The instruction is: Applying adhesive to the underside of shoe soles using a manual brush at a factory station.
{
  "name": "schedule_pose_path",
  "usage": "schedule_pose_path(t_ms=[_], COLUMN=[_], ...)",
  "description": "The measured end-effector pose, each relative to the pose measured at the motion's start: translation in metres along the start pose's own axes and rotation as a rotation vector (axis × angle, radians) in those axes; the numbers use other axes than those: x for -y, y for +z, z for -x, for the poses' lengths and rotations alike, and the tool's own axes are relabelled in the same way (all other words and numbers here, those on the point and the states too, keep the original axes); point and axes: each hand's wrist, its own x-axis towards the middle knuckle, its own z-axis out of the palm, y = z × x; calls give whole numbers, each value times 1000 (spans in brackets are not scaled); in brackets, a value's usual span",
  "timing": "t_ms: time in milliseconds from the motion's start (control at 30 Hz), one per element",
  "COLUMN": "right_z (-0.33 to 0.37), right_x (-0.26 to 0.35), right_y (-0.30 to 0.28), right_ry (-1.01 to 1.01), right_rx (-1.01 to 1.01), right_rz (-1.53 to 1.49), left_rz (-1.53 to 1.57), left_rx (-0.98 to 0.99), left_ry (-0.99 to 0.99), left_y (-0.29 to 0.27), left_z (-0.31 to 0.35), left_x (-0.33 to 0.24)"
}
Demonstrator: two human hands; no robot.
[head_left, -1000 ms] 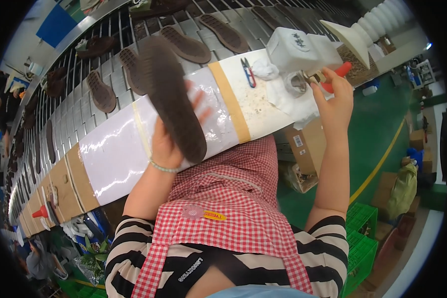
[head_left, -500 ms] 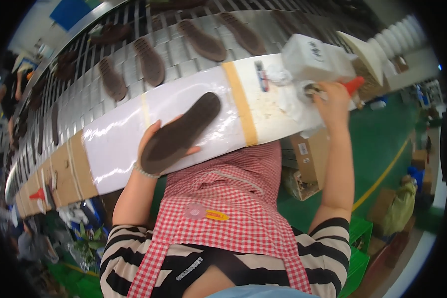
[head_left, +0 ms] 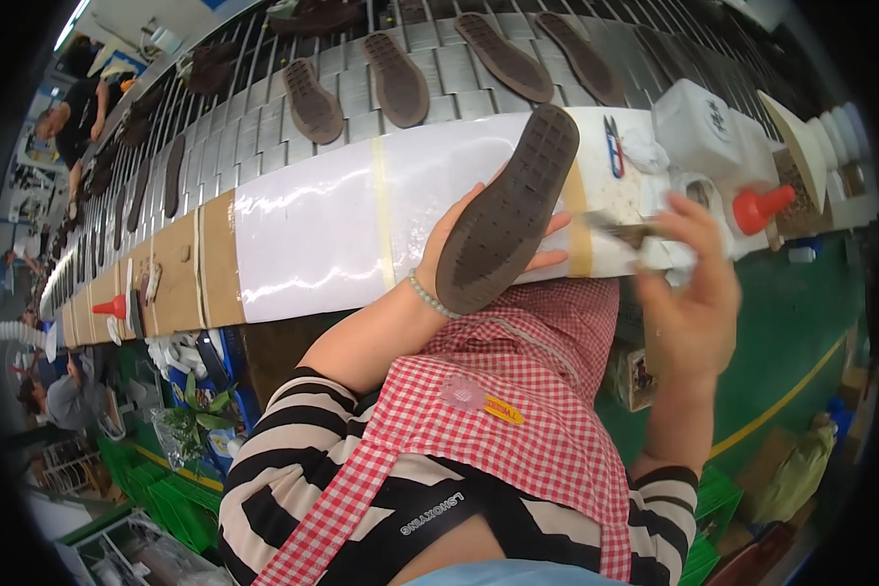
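My left hand point(head_left: 446, 230) holds a dark brown shoe sole point(head_left: 508, 215) from beneath, its studded face up and tilted with the toe end away from me. The fingertips show past the sole's right edge. My right hand point(head_left: 698, 303), smeared by motion, pinches a small brush-like tool point(head_left: 627, 230) whose grey-brown end points at the sole without touching it. Beyond that hand a white cup point(head_left: 695, 188) stands on the bench. Blue-and-red thread snips point(head_left: 613, 148) and crumpled white tissue point(head_left: 645, 151) lie close by.
Several brown soles point(head_left: 397, 80) rest on the metal slat conveyor point(head_left: 352, 146) behind the white-covered bench point(head_left: 313, 234). At the right stand a white plastic jug point(head_left: 695, 122) and a red nozzle cap point(head_left: 762, 208). Another person point(head_left: 73, 122) is at the far left.
My right hand has come away from the white cup toward me with the tool. The sole in my left hand has turned from its smooth side to its studded side, more upright. The view has shifted left.
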Motion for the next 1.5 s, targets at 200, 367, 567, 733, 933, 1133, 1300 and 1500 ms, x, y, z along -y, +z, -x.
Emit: schedule_pose_path(t_ms=[200,367,567,733,933,1133,1300,1500], right_z=[-2,4,5,10,8,12,3,5], right_x=[18,17,16,22,19,22,20,17], right_y=[46,51,51,52,53,50,51,43], right_ry=[-333,-365,-367,-378,-404,-418,-435,-474], right_rx=[91,158,184,275,267,411,358,449], right_rz=[182,162,120,101,56,35,53,82], left_rz=[-239,-301,-260,-175,-228,-115,-19,15], left_rx=[136,99,145,160,75,-39,97,92], left_ry=[53,131,109,128,66,-91,-107,-196], left_y=[15,17,7,11,10,18,-5,-11], left_z=[-5,-7,-7,-7,-7,-9,-9,-7], left_x=[15,18,17,18,14,17,12,11])
